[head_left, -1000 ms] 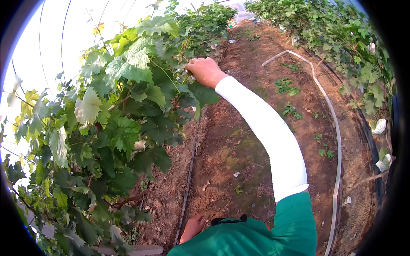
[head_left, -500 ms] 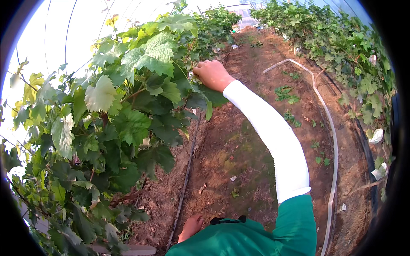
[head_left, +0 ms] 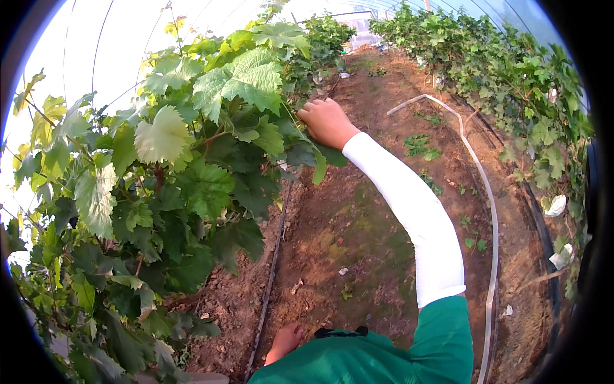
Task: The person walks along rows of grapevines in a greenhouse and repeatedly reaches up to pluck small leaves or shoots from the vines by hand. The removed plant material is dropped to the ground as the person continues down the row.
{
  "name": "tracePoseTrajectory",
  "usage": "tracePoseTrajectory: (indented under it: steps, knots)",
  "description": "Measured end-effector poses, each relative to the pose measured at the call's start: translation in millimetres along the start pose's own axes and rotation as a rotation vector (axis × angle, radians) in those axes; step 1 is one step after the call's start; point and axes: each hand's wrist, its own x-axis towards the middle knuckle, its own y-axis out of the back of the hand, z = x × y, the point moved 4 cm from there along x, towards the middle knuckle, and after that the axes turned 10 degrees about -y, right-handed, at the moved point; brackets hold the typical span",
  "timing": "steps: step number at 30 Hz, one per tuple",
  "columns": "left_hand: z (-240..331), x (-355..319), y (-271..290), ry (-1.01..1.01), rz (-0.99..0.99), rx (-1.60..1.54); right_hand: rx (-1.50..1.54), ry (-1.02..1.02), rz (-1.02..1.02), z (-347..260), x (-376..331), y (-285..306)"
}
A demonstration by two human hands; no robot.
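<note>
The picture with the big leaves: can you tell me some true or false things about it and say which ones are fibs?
1. The right hand is at the edge of the leafy plant. True.
2. The right forearm is covered in red. False: its long sleeve is white.
3. The left hand is up in the leaves too. False: it is down low beside the green shirt.
4. A pale bent strip lies on the brown soil. True.
5. Plants grow only on the left. False: more leafy plants stand on the right.
</note>
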Motion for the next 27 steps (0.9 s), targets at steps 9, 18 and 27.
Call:
tracePoseTrajectory:
  steps: [9,18,27]
  knots:
    - [-10,-1,8,-0.018,-0.04,0.001,0.082,-0.184,0.139,-5,-2,2]
    - [-31,-11,3,0.05,-0.063,-0.041,0.16,-0.627,0.318,39,-11,24]
    - [-27,-10,7,0.045,-0.111,-0.029,0.032,-0.568,0.244,50,-1,44]
